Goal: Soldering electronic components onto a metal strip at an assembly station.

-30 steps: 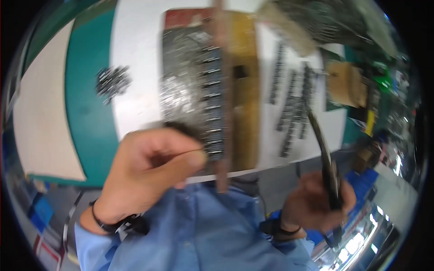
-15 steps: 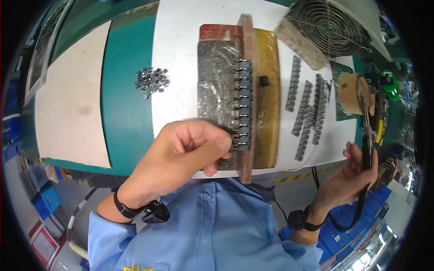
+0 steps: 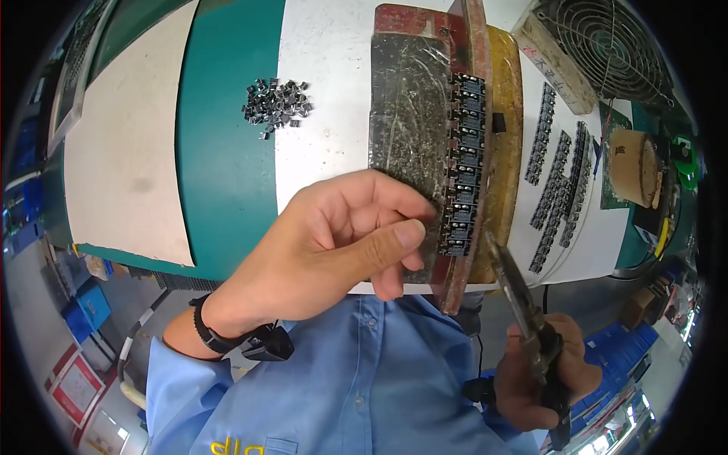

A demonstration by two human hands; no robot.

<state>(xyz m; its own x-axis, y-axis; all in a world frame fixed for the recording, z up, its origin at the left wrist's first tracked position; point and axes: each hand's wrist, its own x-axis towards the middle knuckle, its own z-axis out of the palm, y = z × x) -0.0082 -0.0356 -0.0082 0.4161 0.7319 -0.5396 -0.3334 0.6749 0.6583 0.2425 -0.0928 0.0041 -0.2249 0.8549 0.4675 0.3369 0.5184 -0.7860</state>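
One hand tool [image 3: 533, 335], one row of black parts [image 3: 465, 161], one parts heap [image 3: 277, 103] and one fan guard [image 3: 607, 47]

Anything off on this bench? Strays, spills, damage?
One small black block sits alone on the yellow board, apart from the row of black parts; can't tell if it belongs there. Also, the loose pile straddles the green mat and white sheet.
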